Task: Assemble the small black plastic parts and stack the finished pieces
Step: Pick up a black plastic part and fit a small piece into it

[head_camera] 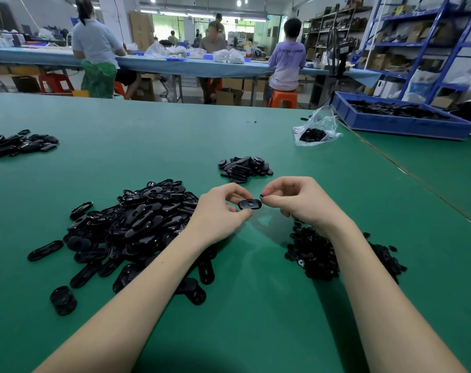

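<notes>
My left hand (223, 208) pinches a flat black oval shell (250, 204) between thumb and fingers, just above the green table. My right hand (293, 200) pinches a tiny black round part (261, 196) right at the shell's right end. A big heap of oval shells (137, 224) lies to the left under my left forearm. A heap of small round parts (320, 254) lies beneath my right wrist. A smaller pile of oval pieces (245, 168) sits just beyond my hands.
Another pile of black pieces (19, 144) lies far left. A clear plastic bag (316, 130) with black parts and a blue crate (401, 117) of parts stand at the back right. A seam between tables (406, 170) runs along the right. People work at a far bench.
</notes>
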The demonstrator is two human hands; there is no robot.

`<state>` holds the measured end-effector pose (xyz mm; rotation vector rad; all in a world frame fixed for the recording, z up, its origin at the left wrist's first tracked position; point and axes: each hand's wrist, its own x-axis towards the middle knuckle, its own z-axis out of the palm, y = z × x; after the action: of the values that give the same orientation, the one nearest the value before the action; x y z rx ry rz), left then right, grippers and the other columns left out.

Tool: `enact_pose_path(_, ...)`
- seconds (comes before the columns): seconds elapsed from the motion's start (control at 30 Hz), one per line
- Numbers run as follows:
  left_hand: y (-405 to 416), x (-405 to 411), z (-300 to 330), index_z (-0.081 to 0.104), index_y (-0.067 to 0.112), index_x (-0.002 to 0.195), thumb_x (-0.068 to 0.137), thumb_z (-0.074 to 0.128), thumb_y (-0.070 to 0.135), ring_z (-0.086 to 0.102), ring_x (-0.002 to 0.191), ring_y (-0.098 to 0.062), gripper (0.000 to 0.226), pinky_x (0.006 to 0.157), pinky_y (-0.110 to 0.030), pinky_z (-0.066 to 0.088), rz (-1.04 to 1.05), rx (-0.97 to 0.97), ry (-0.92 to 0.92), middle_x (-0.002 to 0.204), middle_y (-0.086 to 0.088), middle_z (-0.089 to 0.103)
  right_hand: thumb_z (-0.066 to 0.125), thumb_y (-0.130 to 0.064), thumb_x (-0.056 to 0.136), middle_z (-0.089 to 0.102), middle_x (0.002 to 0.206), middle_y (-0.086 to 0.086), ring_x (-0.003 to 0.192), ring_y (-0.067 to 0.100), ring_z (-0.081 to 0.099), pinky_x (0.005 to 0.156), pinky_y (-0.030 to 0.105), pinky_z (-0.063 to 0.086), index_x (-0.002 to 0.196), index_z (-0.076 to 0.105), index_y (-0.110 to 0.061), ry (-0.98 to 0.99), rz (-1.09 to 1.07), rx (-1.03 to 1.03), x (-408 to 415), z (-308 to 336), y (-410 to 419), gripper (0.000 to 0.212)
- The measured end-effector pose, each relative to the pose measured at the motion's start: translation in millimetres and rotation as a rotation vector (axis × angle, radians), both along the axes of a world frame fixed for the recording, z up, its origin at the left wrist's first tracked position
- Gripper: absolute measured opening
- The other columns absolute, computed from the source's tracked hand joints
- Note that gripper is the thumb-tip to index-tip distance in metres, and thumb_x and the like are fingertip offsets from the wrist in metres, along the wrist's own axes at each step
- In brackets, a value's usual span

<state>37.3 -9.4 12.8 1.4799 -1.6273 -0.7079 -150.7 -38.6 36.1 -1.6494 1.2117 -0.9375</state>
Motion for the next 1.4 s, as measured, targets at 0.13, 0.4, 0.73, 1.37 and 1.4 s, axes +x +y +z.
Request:
enact_pose_path(0.13, 0.5, 0.7, 0.4, 0.071, 0.030, 0.094, 0.081, 0.076, 0.019, 0.053, 0.055, 0.001, 0.018, 0.059, -0.005, 0.042, 0.003, -0.005, -0.009, 0.093, 0.010, 0.071, 0.079, -0.011, 0.086, 0.074, 0.076, -0.003, 0.054, 0.008, 0.044, 0.051, 0.013, 0.040, 0.087, 0.074, -0.020, 0.010, 0.013, 0.035, 2.3, 0.9, 0.4, 0.011)
enact_pose_path(0.4, 3.1, -0.3, 1.4, 0.073, 0.031, 0.094, 0.081, 0.076, 0.018, 0.052, 0.056, -0.002, 0.019, 0.062, -0.008, 0.043, 0.012, -0.006, 0.006, 0.091, 0.008, 0.072, 0.069, -0.007, 0.091, 0.065, 0.070, -0.006, 0.064, 0.015, 0.039, 0.054, 0.019, 0.035, 0.085, 0.078, -0.020, 0.054, 0.037, 0.060, 6.7, 1.4, 2.2, 0.017)
enact_pose_path(0.73, 7.1, -1.1, 3.5, 0.077, 0.032, 0.095, 0.078, 0.080, 0.017, 0.071, 0.081, 0.000, 0.023, 0.068, -0.005, 0.047, -0.001, 0.041, 0.082, 0.083, 0.008, 0.078, 0.078, -0.020, 0.087, 0.077, 0.084, -0.005, 0.049, -0.001, 0.050, 0.057, 0.024, 0.037, 0.099, 0.057, -0.026, 0.278, -0.058, 0.013, 12.1, 3.3, -2.8, 0.025)
enact_pose_path(1.37, 1.8, 0.7, 4.1, 0.076, 0.005, 0.099, 0.086, 0.074, 0.002, 0.068, 0.075, -0.013, 0.014, 0.069, -0.018, 0.056, -0.100, 0.270, 0.589, 0.084, -0.008, 0.075, 0.089, -0.046, 0.071, 0.076, 0.078, -0.011, 0.063, 0.009, 0.045, 0.048, 0.020, 0.031, 0.082, 0.080, -0.027, 0.118, -0.068, 0.200, 2.6, -1.1, 2.9, 0.023)
enact_pose_path(1.4, 0.9, 0.6, 3.7, 0.076, 0.003, 0.098, 0.085, 0.074, 0.000, 0.068, 0.074, -0.014, 0.013, 0.069, -0.018, 0.056, -0.074, 0.266, 0.597, 0.084, -0.009, 0.075, 0.089, -0.044, 0.071, 0.075, 0.075, -0.011, 0.060, 0.009, 0.043, 0.046, 0.019, 0.030, 0.081, 0.079, -0.026, 0.116, -0.062, 0.191, 4.2, -1.3, 1.8, 0.023)
